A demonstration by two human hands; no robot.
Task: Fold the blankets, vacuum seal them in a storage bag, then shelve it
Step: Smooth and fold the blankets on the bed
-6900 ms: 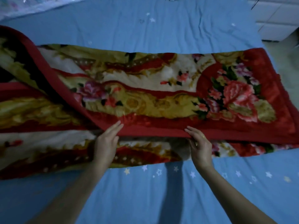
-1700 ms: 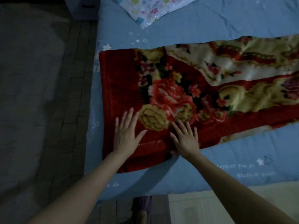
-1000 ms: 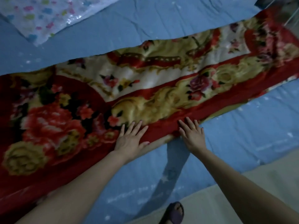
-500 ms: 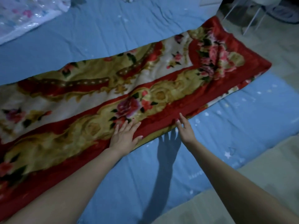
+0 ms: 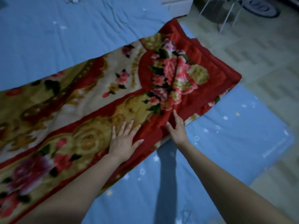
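The blanket (image 5: 100, 101) lies folded into a long strip across the blue sheet (image 5: 48, 38) of the bed, and over the last couple of seconds the smoothing has travelled from its left end along the near red border to the right end, which now shows by the bed's edge. The left hand (image 5: 124, 139) presses flat on the strip with fingers spread, while the right hand (image 5: 177, 128), just beside it, has shifted from a flat press to digging its straight fingers into a crease at the border. With the strip smoothed end to end, the crosswise folds look next; bagging and shelving remain.
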